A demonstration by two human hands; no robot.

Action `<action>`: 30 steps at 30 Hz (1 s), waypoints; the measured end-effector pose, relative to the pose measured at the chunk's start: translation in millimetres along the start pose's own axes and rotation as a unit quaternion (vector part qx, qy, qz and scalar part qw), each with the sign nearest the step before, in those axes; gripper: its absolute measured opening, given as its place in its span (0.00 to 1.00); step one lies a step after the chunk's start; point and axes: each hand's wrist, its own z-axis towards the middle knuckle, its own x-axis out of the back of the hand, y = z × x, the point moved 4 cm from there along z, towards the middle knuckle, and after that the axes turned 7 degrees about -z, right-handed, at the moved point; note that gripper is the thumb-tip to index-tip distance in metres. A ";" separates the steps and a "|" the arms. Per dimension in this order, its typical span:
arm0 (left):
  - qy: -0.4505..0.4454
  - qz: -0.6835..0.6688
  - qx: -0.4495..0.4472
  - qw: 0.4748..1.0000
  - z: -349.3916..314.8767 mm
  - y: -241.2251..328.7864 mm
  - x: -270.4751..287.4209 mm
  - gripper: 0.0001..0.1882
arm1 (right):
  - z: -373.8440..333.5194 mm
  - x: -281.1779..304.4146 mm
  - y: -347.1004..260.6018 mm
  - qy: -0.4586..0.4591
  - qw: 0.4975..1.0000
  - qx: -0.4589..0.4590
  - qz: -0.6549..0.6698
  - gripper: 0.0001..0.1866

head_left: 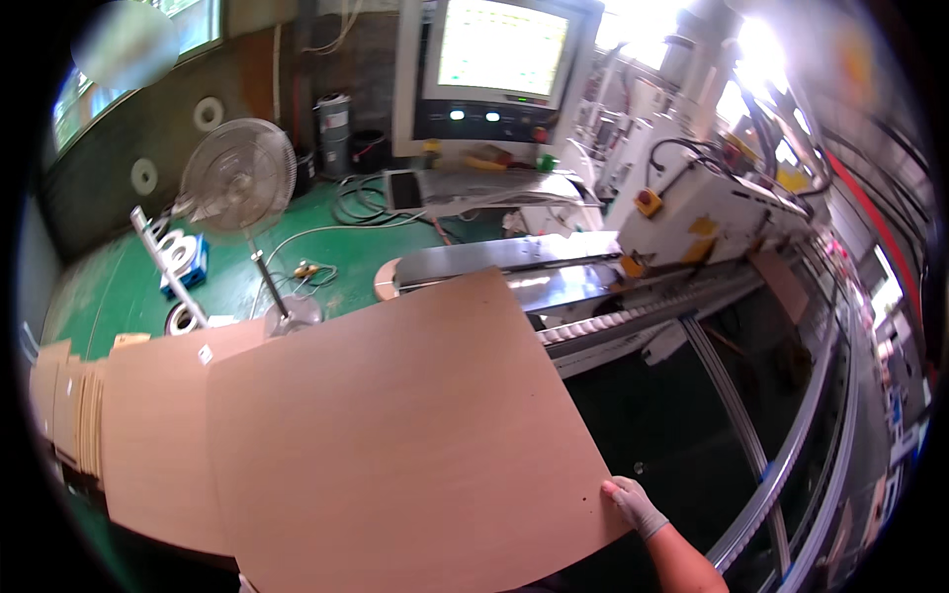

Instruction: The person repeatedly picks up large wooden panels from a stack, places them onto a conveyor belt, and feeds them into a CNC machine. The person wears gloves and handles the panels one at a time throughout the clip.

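A large flat brown board (395, 435) spans the middle of the head view, tilted in front of me. My right hand (636, 506), in a pale glove with bare fingertips, grips its lower right edge, thumb on the face and the other fingers behind. Of my left hand (245, 584), only a small pale bit shows at the board's lower left edge; its fingers are hidden. The held board overlaps a second brown board (153, 435) on the left, which bears a small white label (206, 353).
Several upright brown panels (91, 420) stand at the far left. A pedestal fan (240, 178) is on the green floor. Ahead are a machine with a lit screen (502, 44) and a metal-topped bed (504, 259). Roller rails (633, 314) and a curved metal rail (791, 465) run along my right.
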 end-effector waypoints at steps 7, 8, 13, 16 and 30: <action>-0.005 0.102 -0.048 0.994 -62.2 41.8 -14.4 0.32 | 8.4 11.8 55.9 0.035 0.988 -0.053 -0.142 0.32; -0.007 0.109 -0.051 0.993 -73.1 44.2 -15.1 0.32 | 5.7 17.0 57.3 0.042 0.988 -0.067 -0.132 0.32; -0.039 0.131 -0.085 0.987 -137.8 80.3 -50.3 0.39 | 1.1 38.1 112.0 0.117 0.985 -0.090 -0.089 0.31; -0.046 0.144 -0.064 0.986 -149.0 86.3 -66.2 0.38 | 5.1 61.0 139.8 0.175 0.972 -0.111 0.113 0.24; -0.267 0.155 -0.088 0.947 -335.0 85.2 -328.4 0.35 | -8.3 -27.7 91.3 0.116 0.576 -0.098 0.803 0.31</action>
